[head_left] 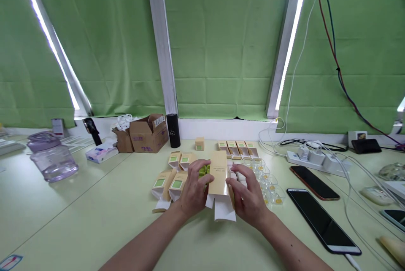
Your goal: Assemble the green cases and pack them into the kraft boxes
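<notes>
Tan cardboard fills the middle of my view: I see one long flat carton (219,178) gripped between both hands, its white end flaps open toward me. My left hand (193,191) curls round the carton's left edge, fingers closed on it and resting against one small green jar (204,171) just beyond the knuckles. My right hand (248,197) clasps the right edge, fingers spread and bent. Left of the left hand lie four folded boxes with green squares (172,176), two nearer, two farther. Beyond the carton stands one small cube box (199,143), and beyond the right hand four more cartons (238,148) lie in a row. Just right of the right hand sits a cluster of clear cups (268,180); I cannot count them surely. Farther right lie two phones (321,216).
</notes>
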`<state>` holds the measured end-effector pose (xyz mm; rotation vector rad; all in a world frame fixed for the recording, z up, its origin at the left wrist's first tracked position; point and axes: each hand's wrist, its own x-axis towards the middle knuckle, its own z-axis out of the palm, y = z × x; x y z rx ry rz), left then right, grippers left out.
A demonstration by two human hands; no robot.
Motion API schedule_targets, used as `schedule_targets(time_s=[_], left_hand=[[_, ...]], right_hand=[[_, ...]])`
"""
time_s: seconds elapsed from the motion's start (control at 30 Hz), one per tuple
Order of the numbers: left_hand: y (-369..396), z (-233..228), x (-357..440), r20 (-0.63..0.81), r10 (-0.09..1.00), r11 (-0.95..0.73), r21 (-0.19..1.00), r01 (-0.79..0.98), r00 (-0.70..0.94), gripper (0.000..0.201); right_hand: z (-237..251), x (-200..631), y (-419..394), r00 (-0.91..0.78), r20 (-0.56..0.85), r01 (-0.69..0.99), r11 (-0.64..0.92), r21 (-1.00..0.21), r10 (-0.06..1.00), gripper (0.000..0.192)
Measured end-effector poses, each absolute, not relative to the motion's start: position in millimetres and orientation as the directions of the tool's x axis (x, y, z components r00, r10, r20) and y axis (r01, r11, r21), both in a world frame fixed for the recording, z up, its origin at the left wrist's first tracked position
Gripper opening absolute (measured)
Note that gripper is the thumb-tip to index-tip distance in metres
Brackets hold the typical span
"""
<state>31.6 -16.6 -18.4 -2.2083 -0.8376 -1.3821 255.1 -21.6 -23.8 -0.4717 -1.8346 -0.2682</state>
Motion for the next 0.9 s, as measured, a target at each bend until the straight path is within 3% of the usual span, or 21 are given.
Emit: schedule_targets(time_s=[0.2,0.4,0.5,0.63,0.77,0.9], left_hand=[[-19,-16,33,0.911,0.234,-0.789,-0.027,0.614,0.340,0.043],[-20,-12,35,0.904,0.291,-0.853,0.097,0.513,0.312,0.047],[-21,-9,36,0.892,0.373,-0.857,0.226,0.463,0.255,0.053],[-17,-12,39,0.836,0.542,-0.798,0.480,0.364,0.087,0.045],[-10,-18,40,0.679,0.734,-0.674,0.733,0.096,-0.025,0.056],[-5,-16,41,0.551,0.834,-0.550,0.823,-0.143,-0.033,0.056]], right_hand=[[-25,255,-21,-0.254,0.949,0.455,0.889,-0.055,0.189,0.063],[-25,256,-19,-0.179,0.952,0.480,0.866,-0.137,0.250,0.066],[-25,257,-19,-0.178,0.948,0.491,0.859,-0.146,0.263,0.064],[-27,256,-18,-0.163,0.945,0.492,0.854,-0.170,0.283,0.060],[-29,256,-17,-0.139,0.935,0.496,0.840,-0.221,0.327,0.054],[-30,255,-15,-0.117,0.928,0.472,0.842,-0.262,0.354,0.051]])
